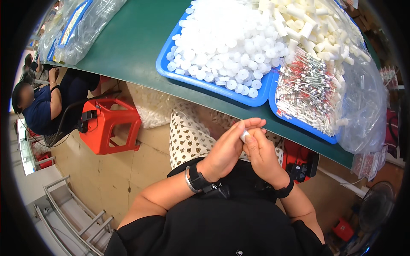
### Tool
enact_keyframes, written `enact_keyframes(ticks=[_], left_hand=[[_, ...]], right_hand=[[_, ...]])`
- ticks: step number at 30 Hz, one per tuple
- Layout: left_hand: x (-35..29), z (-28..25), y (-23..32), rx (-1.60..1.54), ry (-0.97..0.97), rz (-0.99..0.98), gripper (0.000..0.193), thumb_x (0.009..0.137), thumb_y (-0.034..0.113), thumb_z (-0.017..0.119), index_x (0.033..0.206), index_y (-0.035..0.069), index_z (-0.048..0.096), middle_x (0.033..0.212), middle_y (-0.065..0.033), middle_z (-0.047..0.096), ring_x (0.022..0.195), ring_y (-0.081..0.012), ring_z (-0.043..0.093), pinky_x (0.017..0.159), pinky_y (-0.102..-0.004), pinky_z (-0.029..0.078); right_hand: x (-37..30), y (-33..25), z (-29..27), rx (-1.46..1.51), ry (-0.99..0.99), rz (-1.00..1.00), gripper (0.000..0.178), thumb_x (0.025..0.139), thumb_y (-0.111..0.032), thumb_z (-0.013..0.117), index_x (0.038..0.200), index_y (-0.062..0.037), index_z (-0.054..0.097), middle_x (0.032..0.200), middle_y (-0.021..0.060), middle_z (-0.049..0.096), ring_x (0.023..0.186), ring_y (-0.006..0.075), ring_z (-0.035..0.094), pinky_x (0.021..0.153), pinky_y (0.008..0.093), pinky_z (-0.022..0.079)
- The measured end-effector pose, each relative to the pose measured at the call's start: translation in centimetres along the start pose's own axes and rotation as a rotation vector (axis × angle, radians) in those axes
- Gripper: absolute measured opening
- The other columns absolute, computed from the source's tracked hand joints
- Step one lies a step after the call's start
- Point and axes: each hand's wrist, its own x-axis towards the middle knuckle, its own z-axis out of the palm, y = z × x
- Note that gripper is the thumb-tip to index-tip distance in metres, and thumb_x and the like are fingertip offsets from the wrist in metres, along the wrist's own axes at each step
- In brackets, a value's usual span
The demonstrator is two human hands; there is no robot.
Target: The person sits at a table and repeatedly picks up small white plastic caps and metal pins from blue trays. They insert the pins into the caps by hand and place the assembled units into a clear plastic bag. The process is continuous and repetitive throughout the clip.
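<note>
Over my lap, in front of the table edge, my two hands meet around a small white piece (244, 136). Only its pale rounded end shows, so its exact kind is hidden. My left hand (227, 150) curls about it from the left, its thumb beside the piece and its fingertips reaching past to the right. From the other side my right hand (265, 154) closes on it, thumb laid along the piece. Beyond the hands, a blue tray (252, 101) is heaped with translucent white discs (243, 64). Beside it, a second blue tray (284, 114) holds small white cylinders with red and metallic leads (309, 87).
Cream foam-like tubes (305, 27) pile up behind the trays, next to a clear plastic bag (363, 111). The green table (128, 55) spans the far side. A red stool (112, 126) and a seated person (45, 102) are at left. A fan (376, 207) stands lower right.
</note>
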Motion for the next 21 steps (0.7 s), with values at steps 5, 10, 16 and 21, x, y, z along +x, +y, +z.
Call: enact_keyframes(ticks=[5,10,16,21], left_hand=[[-0.4,0.0,-0.5,-0.01,-0.052,0.024,0.05,0.107,0.039,0.03,0.141,0.003,0.043,0.145,-0.0105,0.045,0.132,-0.024,0.045,0.109,-0.0399,0.04],[-0.2,-0.5,-0.5,0.028,-0.066,0.013,0.052,0.107,0.039,0.028,0.141,0.003,0.042,0.147,-0.0113,0.043,0.135,-0.0251,0.043,0.111,-0.0409,0.038],[0.1,0.2,0.6,-0.162,-0.012,0.001,0.051,0.107,0.038,0.028,0.142,0.003,0.041,0.148,-0.0138,0.043,0.137,-0.0273,0.041,0.113,-0.0425,0.034],[0.1,-0.3,0.7,-0.191,-0.012,-0.048,0.05,0.106,0.036,0.03,0.141,0.002,0.043,0.147,-0.0135,0.044,0.136,-0.0276,0.042,0.114,-0.0417,0.034]], right_hand=[[-0.2,0.7,-0.2,0.246,-0.079,0.09,0.022,0.105,-0.021,0.046,0.102,-0.0011,0.055,0.072,0.0047,0.057,0.058,0.0142,0.054,0.054,0.0292,0.042],[0.0,-0.3,-0.6,0.726,-0.164,0.376,0.024,0.105,-0.027,0.046,0.103,-0.0039,0.054,0.07,-0.0034,0.047,0.055,0.0041,0.038,0.049,0.0199,0.031],[-0.4,0.1,0.4,0.237,0.013,0.114,0.016,0.099,-0.015,0.058,0.105,-0.0004,0.056,0.08,0.0062,0.062,0.065,0.0108,0.057,0.059,0.0258,0.045],[-0.4,0.3,0.6,0.131,0.082,0.02,0.016,0.097,-0.014,0.061,0.105,-0.0003,0.056,0.079,0.0066,0.064,0.069,0.012,0.06,0.06,0.0276,0.047]])
